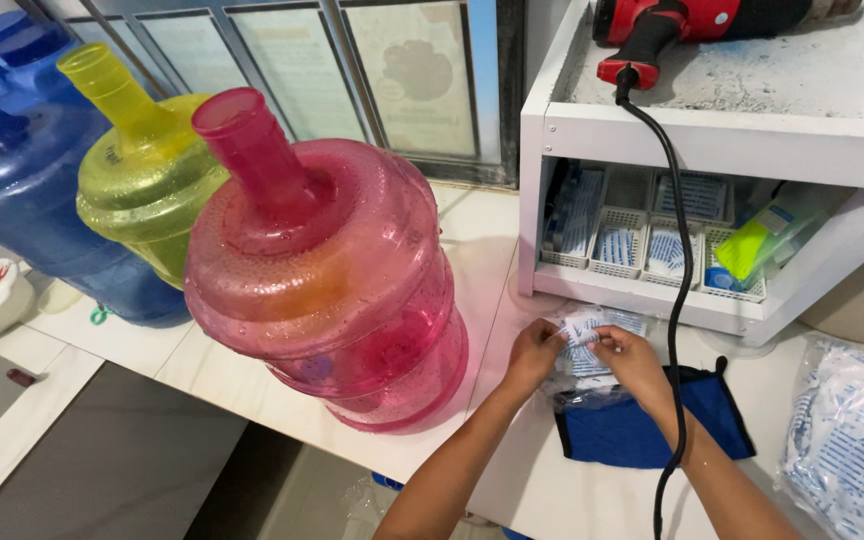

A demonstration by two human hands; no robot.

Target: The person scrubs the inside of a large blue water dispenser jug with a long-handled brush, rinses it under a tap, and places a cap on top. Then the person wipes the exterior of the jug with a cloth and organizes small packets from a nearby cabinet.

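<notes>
Nearest, a dark blue cloth (642, 432) lies on the white counter (542, 480), with a black power cord (680, 330) trailing across it. Just beyond it, the left hand (534, 352) and right hand (630, 358) pinch a small white-and-blue printed sleeve (584, 328) between fingertips, over a clear plastic bag of the same sleeves (580, 372). A larger such bag (852, 440) lies to the right. Left stands an empty pink translucent water jug (327, 280), then yellow (142, 180) and blue (22, 190) ones. Behind, white shelf baskets (642, 245) hold more sleeves.
</notes>
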